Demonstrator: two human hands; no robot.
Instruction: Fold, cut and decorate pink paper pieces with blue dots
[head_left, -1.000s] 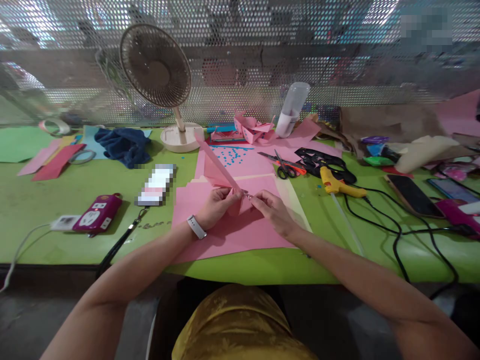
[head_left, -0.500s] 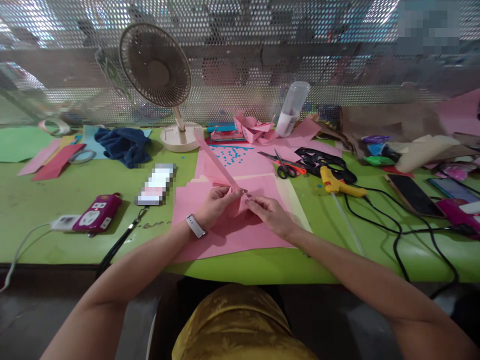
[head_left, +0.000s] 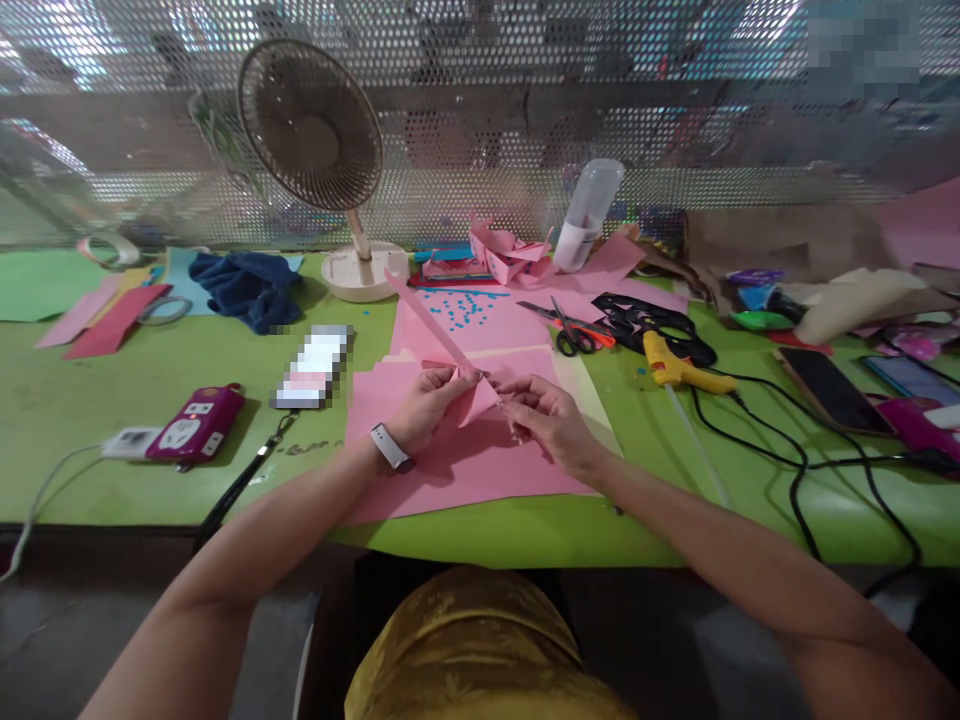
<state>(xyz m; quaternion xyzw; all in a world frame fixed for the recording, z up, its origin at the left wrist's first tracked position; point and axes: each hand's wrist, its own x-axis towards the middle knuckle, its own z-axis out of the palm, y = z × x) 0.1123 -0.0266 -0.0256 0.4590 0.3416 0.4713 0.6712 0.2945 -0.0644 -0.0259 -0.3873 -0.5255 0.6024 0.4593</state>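
Observation:
My left hand, with a pale watch band on its wrist, pinches a folded piece of pink paper. A long narrow pink strip slants up and left from that grip toward the fan. My right hand is just right of the folded paper, its thumb and fingers drawn together in a pinch. Something small and pale shows below those fingertips, too small to name. Both hands are above a stack of pink paper sheets, with pale yellow sheets showing at its right edge.
Behind the sheets are blue dots, folded pink paper shapes and a clear bottle. Scissors and a yellow glue gun with black cords lie right. A fan, phone and purple power strip stand left.
My right hand has shifted slightly right and down from the paper's edge, and its fingers are arranged differently. My left hand keeps its hold on the folded pink paper, almost in place.

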